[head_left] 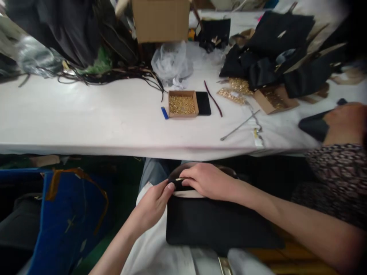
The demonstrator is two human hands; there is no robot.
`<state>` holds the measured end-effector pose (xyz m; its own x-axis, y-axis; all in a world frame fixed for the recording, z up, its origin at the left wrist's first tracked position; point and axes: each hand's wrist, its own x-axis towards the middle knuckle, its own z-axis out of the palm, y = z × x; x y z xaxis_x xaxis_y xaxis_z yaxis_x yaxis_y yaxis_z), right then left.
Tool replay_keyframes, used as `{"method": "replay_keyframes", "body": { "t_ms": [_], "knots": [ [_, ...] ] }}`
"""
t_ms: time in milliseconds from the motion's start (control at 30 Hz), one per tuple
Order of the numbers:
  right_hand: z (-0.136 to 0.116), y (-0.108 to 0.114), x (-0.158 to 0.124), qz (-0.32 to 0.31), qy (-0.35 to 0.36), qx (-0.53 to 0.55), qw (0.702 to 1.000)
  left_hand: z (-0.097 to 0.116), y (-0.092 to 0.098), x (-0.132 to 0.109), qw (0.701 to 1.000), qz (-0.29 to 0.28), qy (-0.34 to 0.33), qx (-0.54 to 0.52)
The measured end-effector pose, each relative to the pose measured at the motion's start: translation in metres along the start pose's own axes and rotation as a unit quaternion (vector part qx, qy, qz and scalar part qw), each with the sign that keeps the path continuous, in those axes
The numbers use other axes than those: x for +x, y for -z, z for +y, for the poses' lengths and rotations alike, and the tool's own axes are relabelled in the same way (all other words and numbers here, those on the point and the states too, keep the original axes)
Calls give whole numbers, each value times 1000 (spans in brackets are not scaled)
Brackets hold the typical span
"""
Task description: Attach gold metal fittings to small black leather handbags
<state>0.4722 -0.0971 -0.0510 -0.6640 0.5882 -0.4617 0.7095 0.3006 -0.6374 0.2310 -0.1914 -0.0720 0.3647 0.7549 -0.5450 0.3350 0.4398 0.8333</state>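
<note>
A black bag (212, 225) lies across my lap, with a pale strip (189, 194) along its upper opening and a dark curved handle behind it. My left hand (156, 200) pinches the bag's left upper corner between thumb and fingers. Over the opening, my right hand (203, 181) is closed on the black edge, where a small bit of gold metal shows by the fingertips. Exactly what the right fingers press on is partly hidden.
On the white table (86, 118) ahead stand a box of small gold studs (182, 105), a blue lighter-like piece (164, 112) and a metal rod (239, 125). Black bags (281, 34) pile up at right, near a co-worker's hand (346, 118). A blue bin (65, 214) stands left.
</note>
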Motion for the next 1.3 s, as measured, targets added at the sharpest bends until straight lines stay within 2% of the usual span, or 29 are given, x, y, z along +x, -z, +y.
{"method": "replay_keyframes", "body": {
  "t_ms": [67,167,233,333,467,600,733,867,1100,1300],
  "knots": [
    [20,-28,-13,-34,-9,48,998,-27,-26,1,999,-22,22,-17],
    [47,-58,-23,-58,-48,107,991,-61,-56,6,998,5,47,-31],
    [58,-69,-27,-52,-72,120,989,-75,-69,9,996,20,70,-58],
    [63,-78,-31,-6,-80,120,990,-85,-79,13,990,-4,76,-122],
    [61,-85,-39,53,-53,139,988,-90,-81,20,988,-18,66,-141],
    [63,-87,-48,91,-61,170,979,-90,-81,27,988,-32,78,-126],
    [65,-89,-50,89,-77,189,975,-86,-82,27,988,-30,74,-131],
    [65,-92,-49,87,-62,181,978,-85,-84,24,986,-21,80,-142],
    [72,-91,-52,73,-85,172,979,-84,-89,27,985,15,83,-149],
    [73,-96,-56,65,-61,166,982,-85,-91,26,990,16,84,-116]
  ]
}}
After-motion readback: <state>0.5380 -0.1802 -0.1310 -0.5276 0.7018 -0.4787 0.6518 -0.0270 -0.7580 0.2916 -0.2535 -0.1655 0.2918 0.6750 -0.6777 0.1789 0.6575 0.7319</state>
